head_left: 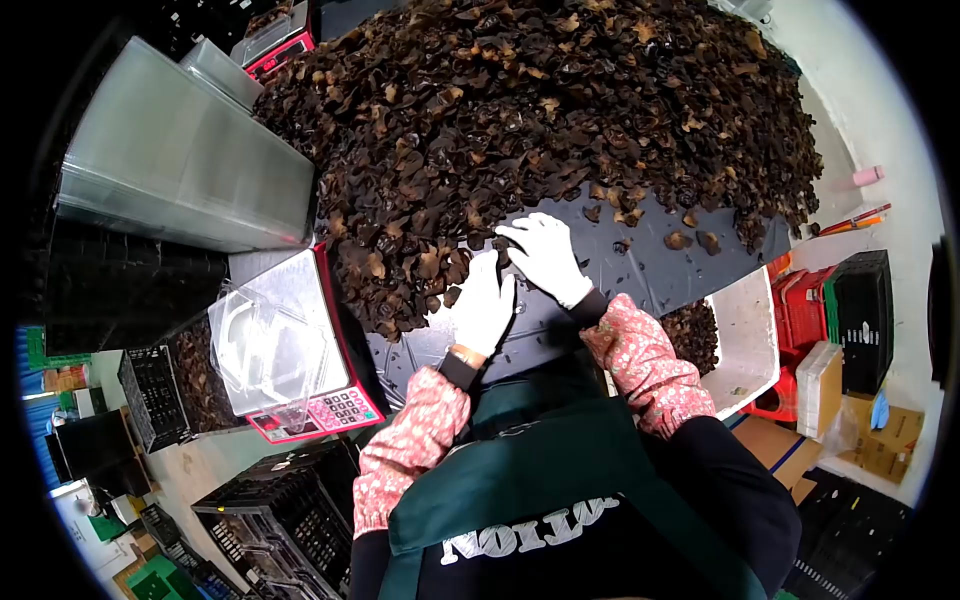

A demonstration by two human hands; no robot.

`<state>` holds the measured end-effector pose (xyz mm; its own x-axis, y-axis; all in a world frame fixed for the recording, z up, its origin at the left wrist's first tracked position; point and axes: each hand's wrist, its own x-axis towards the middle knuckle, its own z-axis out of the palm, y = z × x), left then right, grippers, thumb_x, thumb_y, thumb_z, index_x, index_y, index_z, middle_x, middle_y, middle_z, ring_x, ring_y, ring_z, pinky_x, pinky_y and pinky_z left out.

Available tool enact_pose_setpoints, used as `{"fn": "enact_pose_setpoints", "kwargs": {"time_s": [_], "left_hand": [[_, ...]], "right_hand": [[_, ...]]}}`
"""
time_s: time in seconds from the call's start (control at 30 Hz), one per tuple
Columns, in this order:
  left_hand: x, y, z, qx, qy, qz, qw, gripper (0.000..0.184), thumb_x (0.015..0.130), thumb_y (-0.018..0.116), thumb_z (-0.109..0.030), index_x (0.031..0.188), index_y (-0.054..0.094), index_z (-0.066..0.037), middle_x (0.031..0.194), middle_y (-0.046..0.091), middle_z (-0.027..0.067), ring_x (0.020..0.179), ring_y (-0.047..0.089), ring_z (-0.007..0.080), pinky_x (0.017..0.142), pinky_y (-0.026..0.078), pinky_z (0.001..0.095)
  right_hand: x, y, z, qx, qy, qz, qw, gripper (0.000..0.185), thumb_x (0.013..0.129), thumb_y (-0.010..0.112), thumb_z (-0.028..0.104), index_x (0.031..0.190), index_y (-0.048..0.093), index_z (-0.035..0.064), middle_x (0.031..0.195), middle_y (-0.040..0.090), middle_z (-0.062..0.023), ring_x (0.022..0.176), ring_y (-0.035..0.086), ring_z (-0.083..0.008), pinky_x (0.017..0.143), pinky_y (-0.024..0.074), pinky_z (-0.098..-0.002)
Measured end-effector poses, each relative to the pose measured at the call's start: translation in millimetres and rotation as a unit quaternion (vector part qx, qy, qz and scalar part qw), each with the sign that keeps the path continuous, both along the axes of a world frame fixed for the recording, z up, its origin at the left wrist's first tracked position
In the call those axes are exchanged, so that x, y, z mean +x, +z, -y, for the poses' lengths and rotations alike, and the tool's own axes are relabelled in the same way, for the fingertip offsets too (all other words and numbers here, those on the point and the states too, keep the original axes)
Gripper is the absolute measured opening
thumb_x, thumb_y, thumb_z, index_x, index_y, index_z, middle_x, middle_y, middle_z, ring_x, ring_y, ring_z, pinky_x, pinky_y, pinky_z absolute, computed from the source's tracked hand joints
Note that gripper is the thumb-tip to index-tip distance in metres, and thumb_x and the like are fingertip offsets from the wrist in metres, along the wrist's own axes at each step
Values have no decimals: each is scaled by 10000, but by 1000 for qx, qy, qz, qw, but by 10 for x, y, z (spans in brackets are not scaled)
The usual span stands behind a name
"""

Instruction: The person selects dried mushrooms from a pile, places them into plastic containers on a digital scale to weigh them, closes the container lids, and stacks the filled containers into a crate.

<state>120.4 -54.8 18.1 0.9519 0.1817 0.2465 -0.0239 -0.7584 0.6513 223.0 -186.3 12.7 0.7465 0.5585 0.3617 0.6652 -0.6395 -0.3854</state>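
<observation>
A big heap of dark brown, curled pieces that look like wood ear mushrooms (560, 110) covers most of a dark table sheet (640, 250). My left hand (482, 310), in a white glove, rests at the heap's near edge, its thumb apart from the fingers and nothing visible in its grasp. Just right of it is my right hand (550, 258), also white-gloved, reaching leftward. A small dark mushroom piece (501, 246) shows between its thumb and fingertips, close to the left fingertips. Loose pieces (692, 241) lie scattered to the right on the sheet.
To the left stands a digital scale (310, 350) with a clear plastic container (265, 345) on its pan. Behind it are stacked translucent tubs (190, 150). A white bin (755, 345) with more pieces sits lower right, beside red crates (800, 310). Black crates (280, 510) stand lower left.
</observation>
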Motion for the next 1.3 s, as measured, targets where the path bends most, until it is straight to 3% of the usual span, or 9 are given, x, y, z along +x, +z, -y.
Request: {"fn": "enact_pose_setpoints", "kwargs": {"time_s": [0.2, 0.5, 0.63, 0.87, 1.03, 1.1, 1.17, 1.23, 1.3], "left_hand": [[35, -194, 40, 109, 10, -43, 993, 147, 945, 580, -182, 982, 568, -40, 991, 552, 167, 835, 619, 359, 707, 522, 420], [-102, -220, -34, 106, 9, 83, 991, 135, 917, 573, -114, 969, 573, 10, 957, 557, 189, 888, 601, 359, 750, 510, 411], [-96, -178, -16, -9, 45, 10, 999, 123, 948, 572, -141, 1021, 540, -48, 957, 573, 180, 841, 616, 397, 708, 501, 440], [-90, -198, -46, -21, 37, 1, 999, 163, 942, 576, -145, 1064, 561, -37, 999, 574, 183, 858, 626, 369, 721, 513, 423], [-9, -51, 4, -26, 57, -66, 996, 427, 951, 596, -320, 1249, 542, -19, 1142, 581, 200, 1011, 621, 381, 836, 517, 436], [74, -55, 15, 7, 21, -36, 999, 538, 942, 606, -360, 1355, 498, -32, 1223, 548, 204, 1054, 610, 378, 855, 519, 429], [168, -30, 60, 37, -9, -49, 998, 589, 933, 630, -365, 1414, 460, -70, 1279, 519, 186, 1080, 604, 373, 824, 537, 426], [274, -43, 102, 49, -17, -79, 996, 613, 926, 640, -377, 1444, 445, -114, 1250, 526, 186, 1045, 619, 372, 803, 544, 431], [375, -26, 133, 102, -43, -103, 989, 611, 920, 651, -377, 1450, 448, -150, 1224, 532, 181, 1002, 638, 362, 779, 549, 424]], "right_hand": [[94, -77, -102, -26, 7, -14, 1000, 145, 792, 669, 223, 921, 708, 171, 927, 656, -34, 1047, 565, -253, 1030, 359, -476], [64, -39, -233, 73, -13, -46, 996, 153, 798, 689, 284, 808, 691, 131, 868, 631, -53, 1024, 568, -267, 1071, 328, -533], [49, -38, -306, -77, -4, -11, 997, 156, 793, 700, 310, 797, 691, 154, 901, 635, -26, 1074, 553, -261, 1127, 261, -527], [-34, 21, -133, 120, -28, -68, 990, 99, 787, 730, 217, 774, 647, 165, 1019, 666, 27, 1280, 495, -285, 1175, 169, -580], [-304, 474, 814, 199, -120, -28, 972, 142, 713, 759, 173, 667, 628, 144, 882, 728, -15, 1064, 661, -341, 1001, 405, -597], [-589, 648, 1501, 95, -162, -36, 982, 137, 743, 704, 163, 659, 616, 100, 798, 703, -60, 964, 675, -330, 944, 482, -502], [-902, 669, 2204, -222, -250, -180, 925, 157, 776, 711, 201, 702, 656, 75, 779, 670, -92, 919, 665, -319, 869, 517, -452], [-1291, 546, 2571, -295, -325, -194, 877, 210, 808, 735, 264, 811, 694, 59, 840, 650, -106, 908, 655, -307, 820, 526, -441], [-1381, 347, 2557, -156, -303, -190, 921, 410, 845, 736, 327, 1157, 680, 66, 1207, 640, -176, 1131, 613, -337, 964, 494, -426]]}}
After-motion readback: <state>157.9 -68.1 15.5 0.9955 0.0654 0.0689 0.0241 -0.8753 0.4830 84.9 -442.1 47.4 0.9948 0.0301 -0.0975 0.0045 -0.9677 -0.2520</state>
